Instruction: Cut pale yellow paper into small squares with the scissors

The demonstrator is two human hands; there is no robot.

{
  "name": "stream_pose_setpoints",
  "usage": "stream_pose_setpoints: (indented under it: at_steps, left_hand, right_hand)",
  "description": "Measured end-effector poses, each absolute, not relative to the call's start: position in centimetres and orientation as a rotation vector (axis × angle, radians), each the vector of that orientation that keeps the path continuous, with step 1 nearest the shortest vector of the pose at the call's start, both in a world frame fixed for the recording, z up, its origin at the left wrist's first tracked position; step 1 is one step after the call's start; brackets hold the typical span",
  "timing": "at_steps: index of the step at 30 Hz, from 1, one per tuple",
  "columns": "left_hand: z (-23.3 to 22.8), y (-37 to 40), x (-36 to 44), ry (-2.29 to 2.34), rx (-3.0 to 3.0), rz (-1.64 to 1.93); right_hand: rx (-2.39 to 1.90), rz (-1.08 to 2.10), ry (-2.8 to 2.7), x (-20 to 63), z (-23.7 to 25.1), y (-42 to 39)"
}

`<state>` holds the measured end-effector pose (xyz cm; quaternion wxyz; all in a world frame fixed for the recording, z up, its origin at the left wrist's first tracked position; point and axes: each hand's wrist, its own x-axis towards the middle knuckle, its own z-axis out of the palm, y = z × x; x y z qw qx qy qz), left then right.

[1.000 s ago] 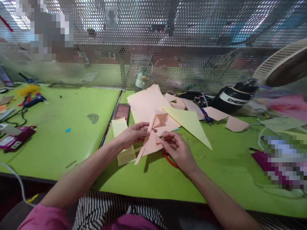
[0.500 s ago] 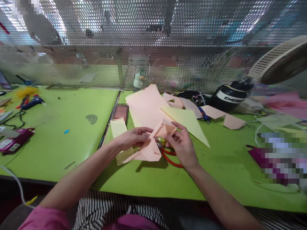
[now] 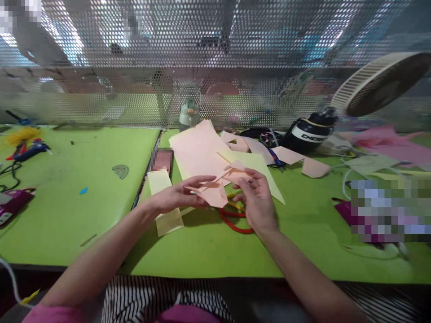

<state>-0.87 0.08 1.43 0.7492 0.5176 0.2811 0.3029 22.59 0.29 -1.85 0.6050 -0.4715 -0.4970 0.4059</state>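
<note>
Between my hands, above the green table, is a folded pink paper with pointed flaps and creases. My left hand grips its left side, fingers over the top and partly behind it. The right end of the paper is pinched by my right hand, thumb in front, other fingers curled. Under the hands lie scissors with red and yellow handles, their blades hidden. Yellow paper strips rest below my left wrist. Just beyond the hands are a large pink sheet and a yellow sheet.
A phone lies along the table seam, partly under a strip. A pale green bottle, a black bottle and a fan stand toward the perforated screen. Far left are a glue gun and a protractor.
The folded pink paper has been turned and raised, its lower flap now higher and nearer my left fingers. My left hand has shifted its hold. The whole view has swung slightly right.
</note>
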Motion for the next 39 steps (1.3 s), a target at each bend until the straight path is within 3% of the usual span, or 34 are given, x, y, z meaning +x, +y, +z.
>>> stream_pose_setpoints:
  at_steps: [9, 23, 32, 39]
  left_hand:
    - [0.6, 1.4, -0.8, 0.672, 0.994, 0.978]
    - [-0.5, 2.2, -0.3, 0.716, 0.756, 1.187]
    - [0.0, 1.8, 0.0, 0.723, 0.681, 1.175]
    - [-0.5, 1.0, 1.0, 0.722, 0.796, 0.975]
  right_hand:
    - [-1.018, 0.914, -1.213, 22.1, -1.3, -0.5]
    - [-1.112, 0.972, -1.327, 21.7, -1.5, -1.1]
    - [-1.129, 1.006, -1.285, 21.5, -1.2, -1.1]
    - [-1.127, 0.962, -1.313, 21.5, -1.2, -1.1]
